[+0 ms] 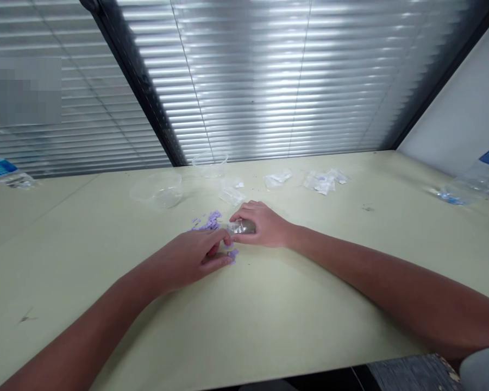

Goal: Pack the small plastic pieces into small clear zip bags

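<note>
Both my hands meet at the middle of the pale table [269,315]. My right hand [264,224] is curled around a small clear plastic bag [239,228], holding it at the table top. My left hand [195,258] pinches at the bag's mouth with thumb and fingers together; what sits between the fingertips is too small to make out. A loose heap of small purple pieces [209,221] lies just beyond my left hand, with a few more purple pieces [232,253] under its fingertips.
Two clear plastic cups [158,191] [210,162] stand behind the heap. Small clear bags [231,193] [277,178] [324,181] lie further back. Water bottles [4,171] [472,179] lie at the left and right edges. Window blinds [269,81] close the far side.
</note>
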`<state>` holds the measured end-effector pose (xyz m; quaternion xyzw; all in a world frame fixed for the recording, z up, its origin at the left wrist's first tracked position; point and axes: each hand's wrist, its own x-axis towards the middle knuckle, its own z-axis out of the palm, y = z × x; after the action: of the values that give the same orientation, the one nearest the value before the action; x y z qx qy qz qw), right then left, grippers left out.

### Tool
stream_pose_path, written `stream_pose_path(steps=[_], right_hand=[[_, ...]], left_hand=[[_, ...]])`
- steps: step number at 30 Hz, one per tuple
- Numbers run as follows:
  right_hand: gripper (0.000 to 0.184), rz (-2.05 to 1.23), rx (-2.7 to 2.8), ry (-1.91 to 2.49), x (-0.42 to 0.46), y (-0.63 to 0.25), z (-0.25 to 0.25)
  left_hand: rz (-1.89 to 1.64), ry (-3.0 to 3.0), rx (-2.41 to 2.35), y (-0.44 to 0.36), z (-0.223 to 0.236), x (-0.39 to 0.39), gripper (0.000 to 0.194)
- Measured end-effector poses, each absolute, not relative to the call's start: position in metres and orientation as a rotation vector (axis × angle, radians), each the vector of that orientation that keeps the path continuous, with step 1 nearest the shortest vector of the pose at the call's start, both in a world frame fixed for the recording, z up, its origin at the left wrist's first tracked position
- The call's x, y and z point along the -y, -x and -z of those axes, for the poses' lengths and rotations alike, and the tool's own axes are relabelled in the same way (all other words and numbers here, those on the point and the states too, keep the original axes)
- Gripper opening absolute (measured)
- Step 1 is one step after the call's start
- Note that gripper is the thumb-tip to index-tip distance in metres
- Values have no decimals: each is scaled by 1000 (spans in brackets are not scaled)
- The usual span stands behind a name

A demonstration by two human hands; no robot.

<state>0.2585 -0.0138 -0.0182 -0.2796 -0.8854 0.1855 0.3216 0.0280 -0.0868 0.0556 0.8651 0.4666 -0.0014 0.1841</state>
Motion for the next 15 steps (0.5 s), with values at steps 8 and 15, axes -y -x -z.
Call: stream_pose_path(steps=[8, 15], right_hand=[[37, -478, 2311, 729, 14, -259, 19], [37, -477, 2326, 732, 13, -258, 19]], left_hand=[[-23, -2437, -1310, -28, -56, 86, 27], [-24, -2451, -1300, -26, -54, 86, 25]])
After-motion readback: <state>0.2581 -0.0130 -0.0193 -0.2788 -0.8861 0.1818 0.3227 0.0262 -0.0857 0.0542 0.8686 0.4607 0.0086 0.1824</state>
